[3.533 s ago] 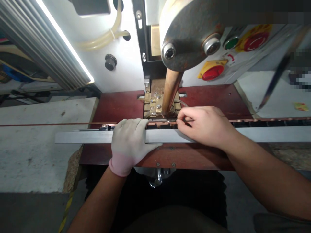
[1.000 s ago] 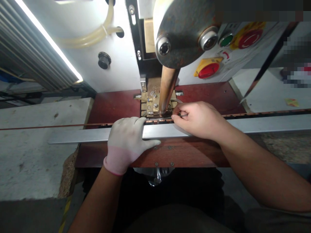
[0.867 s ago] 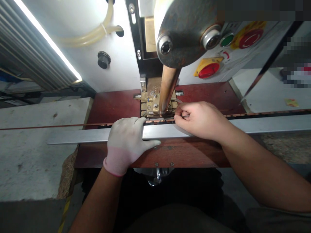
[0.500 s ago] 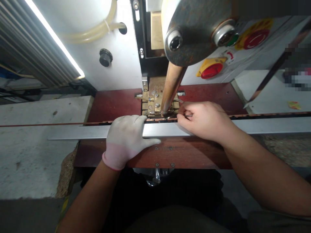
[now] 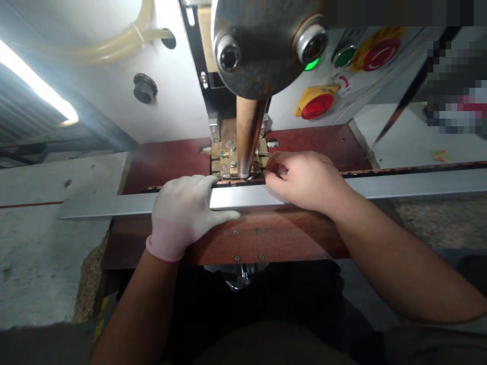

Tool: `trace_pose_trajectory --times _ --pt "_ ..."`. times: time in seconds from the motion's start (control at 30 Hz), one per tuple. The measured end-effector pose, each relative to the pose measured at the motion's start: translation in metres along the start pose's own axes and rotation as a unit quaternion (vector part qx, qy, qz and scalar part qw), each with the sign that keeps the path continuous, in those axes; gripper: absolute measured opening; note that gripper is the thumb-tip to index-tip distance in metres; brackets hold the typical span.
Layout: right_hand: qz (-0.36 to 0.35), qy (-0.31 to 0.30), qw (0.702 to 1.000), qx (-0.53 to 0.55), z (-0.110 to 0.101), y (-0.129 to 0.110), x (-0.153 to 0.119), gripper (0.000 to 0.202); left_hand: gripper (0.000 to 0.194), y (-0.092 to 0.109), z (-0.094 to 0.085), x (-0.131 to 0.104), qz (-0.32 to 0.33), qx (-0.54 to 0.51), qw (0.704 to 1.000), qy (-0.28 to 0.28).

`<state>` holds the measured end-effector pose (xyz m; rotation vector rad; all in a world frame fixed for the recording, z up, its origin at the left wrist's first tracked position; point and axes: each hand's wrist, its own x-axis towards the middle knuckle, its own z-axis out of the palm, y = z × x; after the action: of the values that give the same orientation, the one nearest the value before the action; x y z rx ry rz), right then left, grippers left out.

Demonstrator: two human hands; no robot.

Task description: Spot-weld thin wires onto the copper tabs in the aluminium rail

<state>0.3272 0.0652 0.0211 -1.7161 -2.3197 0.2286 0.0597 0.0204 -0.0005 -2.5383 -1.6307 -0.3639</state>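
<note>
A long silver metal bar (image 5: 243, 196) lies crosswise along the front of the machine's red-brown bed. My left hand (image 5: 184, 213), in a white glove with a pink cuff, grips the bar, its fingers over the far side and its thumb along the near side. My bare right hand (image 5: 304, 180) is closed in a pinch on a thin metal piece (image 5: 282, 173), mostly hidden by the fingers. Just left of those fingertips, a copper-coloured rod (image 5: 249, 134) comes down to the far edge of the bar. Behind it sits a brass block (image 5: 218, 161) with screws and small fittings.
Above hangs the machine's dark round head (image 5: 262, 56) with large bolts. A red rotary switch (image 5: 317, 105) and a red emergency stop button (image 5: 381, 54) are on the right panel. Pale worktops (image 5: 45, 253) with a chipped edge flank the bed. A bright light tube shines at left.
The camera view has shifted, so the machine and both hands appear farther left. Both hands keep nearly the same places on the bar and beside the rod. A lit green lamp now shows.
</note>
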Motion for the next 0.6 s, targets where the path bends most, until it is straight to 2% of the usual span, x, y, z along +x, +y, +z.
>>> trace_pose_trajectory --times 0.17,0.3,0.43,0.6 --pt "-0.008 0.0 1.0 0.005 0.001 0.002 0.0 0.024 0.088 0.002 -0.002 0.001 0.003 -0.011 1.0 0.001" --pt "-0.01 -0.005 1.0 0.026 -0.002 0.001 -0.001 0.022 0.08 -0.011 -0.008 -0.005 0.013 -0.015 1.0 -0.021" --pt "-0.025 -0.011 0.997 0.074 -0.006 0.0 -0.003 0.019 0.081 -0.028 -0.012 -0.016 -0.023 0.011 0.999 -0.019" --pt "-0.05 -0.01 0.993 0.108 -0.008 0.001 -0.006 0.019 0.083 -0.03 -0.01 -0.02 -0.027 0.005 1.0 -0.007"
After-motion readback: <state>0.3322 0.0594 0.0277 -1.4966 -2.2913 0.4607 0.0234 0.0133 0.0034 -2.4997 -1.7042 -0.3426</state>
